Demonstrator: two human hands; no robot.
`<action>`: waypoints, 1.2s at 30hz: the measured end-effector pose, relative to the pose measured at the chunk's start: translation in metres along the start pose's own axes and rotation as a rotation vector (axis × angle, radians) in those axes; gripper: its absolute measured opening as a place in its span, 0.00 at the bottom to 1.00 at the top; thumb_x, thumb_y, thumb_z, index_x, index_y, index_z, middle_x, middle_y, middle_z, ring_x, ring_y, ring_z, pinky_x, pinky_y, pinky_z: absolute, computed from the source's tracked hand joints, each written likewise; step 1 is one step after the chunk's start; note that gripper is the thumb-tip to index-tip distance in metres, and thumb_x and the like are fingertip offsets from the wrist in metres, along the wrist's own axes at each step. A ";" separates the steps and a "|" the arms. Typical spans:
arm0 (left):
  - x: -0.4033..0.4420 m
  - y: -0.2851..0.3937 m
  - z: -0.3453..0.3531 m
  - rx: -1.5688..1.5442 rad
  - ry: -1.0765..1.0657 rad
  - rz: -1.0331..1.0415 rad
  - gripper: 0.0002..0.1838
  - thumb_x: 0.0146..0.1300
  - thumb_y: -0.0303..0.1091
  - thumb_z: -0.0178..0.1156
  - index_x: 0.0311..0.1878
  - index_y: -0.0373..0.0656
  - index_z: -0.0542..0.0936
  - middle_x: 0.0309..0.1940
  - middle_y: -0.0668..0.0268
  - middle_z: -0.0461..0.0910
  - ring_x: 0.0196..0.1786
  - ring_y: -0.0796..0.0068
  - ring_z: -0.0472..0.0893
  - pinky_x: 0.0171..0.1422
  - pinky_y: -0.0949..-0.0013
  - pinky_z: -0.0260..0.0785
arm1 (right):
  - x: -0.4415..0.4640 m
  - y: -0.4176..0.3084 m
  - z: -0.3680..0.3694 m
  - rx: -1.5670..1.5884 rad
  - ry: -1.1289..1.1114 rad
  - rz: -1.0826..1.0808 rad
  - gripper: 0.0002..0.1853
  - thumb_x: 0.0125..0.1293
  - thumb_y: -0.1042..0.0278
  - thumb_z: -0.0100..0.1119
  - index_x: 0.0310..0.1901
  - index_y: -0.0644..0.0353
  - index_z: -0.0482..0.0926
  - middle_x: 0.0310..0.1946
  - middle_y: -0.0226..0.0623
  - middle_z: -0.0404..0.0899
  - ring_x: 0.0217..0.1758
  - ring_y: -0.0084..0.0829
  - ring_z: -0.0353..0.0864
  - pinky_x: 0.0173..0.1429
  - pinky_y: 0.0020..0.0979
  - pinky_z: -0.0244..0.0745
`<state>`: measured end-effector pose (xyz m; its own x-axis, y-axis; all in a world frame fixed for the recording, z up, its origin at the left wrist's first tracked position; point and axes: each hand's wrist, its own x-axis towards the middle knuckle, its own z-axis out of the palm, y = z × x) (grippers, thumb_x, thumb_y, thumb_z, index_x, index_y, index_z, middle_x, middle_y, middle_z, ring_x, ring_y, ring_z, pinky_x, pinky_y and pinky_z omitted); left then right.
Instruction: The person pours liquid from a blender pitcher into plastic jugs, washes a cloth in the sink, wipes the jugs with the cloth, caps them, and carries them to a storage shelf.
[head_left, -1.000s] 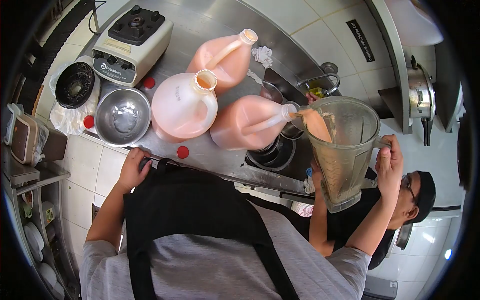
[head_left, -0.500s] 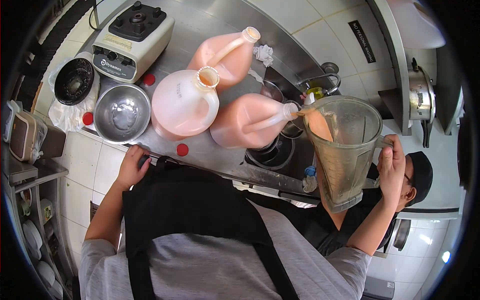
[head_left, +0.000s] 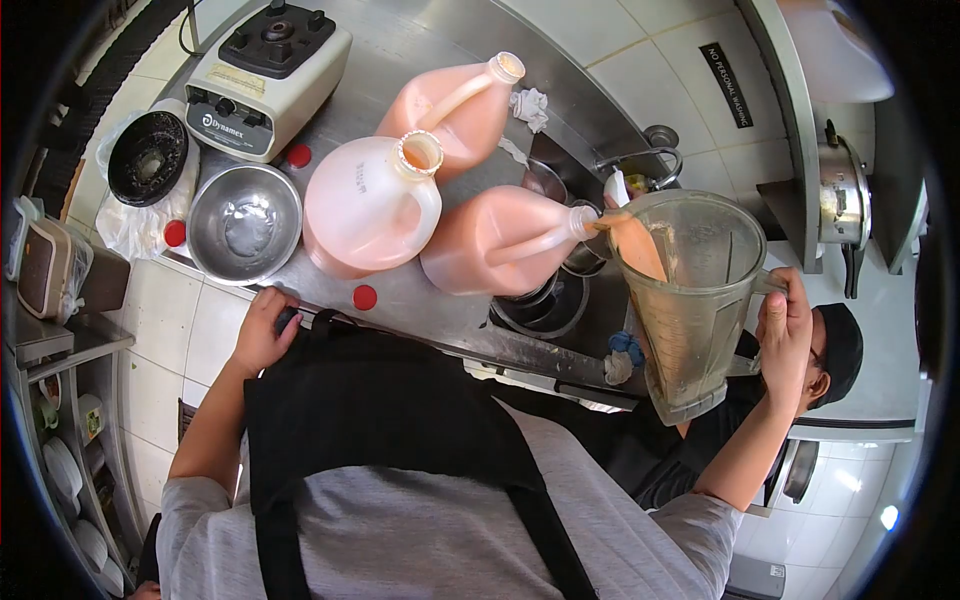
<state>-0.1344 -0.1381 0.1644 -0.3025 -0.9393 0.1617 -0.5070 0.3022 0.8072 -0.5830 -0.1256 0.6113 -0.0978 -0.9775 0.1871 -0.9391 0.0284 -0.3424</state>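
From afar I have the right hand [head_left: 786, 335] wrapped round the handle of the tilted blender pitcher [head_left: 700, 320], spout at the mouth of a jug [head_left: 490, 250], likely rigid and slick (that handle looks surest), though whether the left hand [head_left: 264, 332] grips anything by the table [head_left: 425, 314] I cannot tell.

A white blender base [head_left: 265, 90] bears the brand "Dynamex" on its dark front panel [head_left: 230, 130]. A black sign [head_left: 726, 85] on the tiled wall [head_left: 660, 90] reads "NO PERSONAL WASHING". Small print on the front plastic jug [head_left: 345, 215] is illegible.
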 end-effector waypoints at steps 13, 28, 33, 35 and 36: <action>0.001 0.000 -0.001 -0.009 -0.010 0.003 0.10 0.53 0.26 0.63 0.38 0.38 0.75 0.36 0.57 0.73 0.42 0.54 0.73 0.47 0.61 0.67 | -0.006 0.009 0.007 0.028 0.006 -0.008 0.24 0.68 0.41 0.50 0.41 0.60 0.70 0.17 0.16 0.56 0.18 0.09 0.52 0.21 0.16 0.45; 0.002 0.001 -0.004 -0.020 -0.046 -0.008 0.11 0.52 0.25 0.63 0.39 0.39 0.75 0.36 0.57 0.73 0.42 0.54 0.73 0.47 0.61 0.67 | -0.099 0.070 0.091 0.600 0.536 0.109 0.19 0.72 0.48 0.46 0.45 0.59 0.70 0.17 0.20 0.56 0.17 0.12 0.52 0.20 0.18 0.50; 0.004 0.002 -0.009 -0.023 -0.094 0.002 0.11 0.52 0.25 0.63 0.40 0.39 0.75 0.36 0.57 0.72 0.42 0.55 0.73 0.46 0.61 0.67 | -0.116 0.064 0.109 0.733 0.622 0.061 0.22 0.69 0.44 0.48 0.45 0.58 0.69 0.18 0.19 0.58 0.16 0.11 0.53 0.19 0.17 0.49; 0.006 0.005 -0.013 -0.018 -0.144 -0.018 0.11 0.52 0.24 0.63 0.40 0.39 0.75 0.37 0.57 0.72 0.43 0.54 0.73 0.48 0.61 0.67 | -0.112 0.047 0.101 0.732 0.636 0.051 0.23 0.68 0.43 0.49 0.45 0.59 0.69 0.18 0.19 0.59 0.16 0.10 0.53 0.19 0.16 0.48; 0.007 0.006 -0.015 -0.014 -0.147 -0.016 0.11 0.52 0.24 0.63 0.40 0.39 0.75 0.37 0.57 0.72 0.43 0.54 0.73 0.48 0.61 0.67 | -0.109 0.036 0.095 0.724 0.642 0.041 0.24 0.67 0.42 0.50 0.45 0.59 0.69 0.19 0.19 0.60 0.17 0.09 0.53 0.19 0.16 0.48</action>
<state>-0.1275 -0.1450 0.1786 -0.4102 -0.9097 0.0644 -0.5018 0.2841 0.8170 -0.5747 -0.0379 0.4913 -0.4891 -0.6718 0.5563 -0.5215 -0.2861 -0.8039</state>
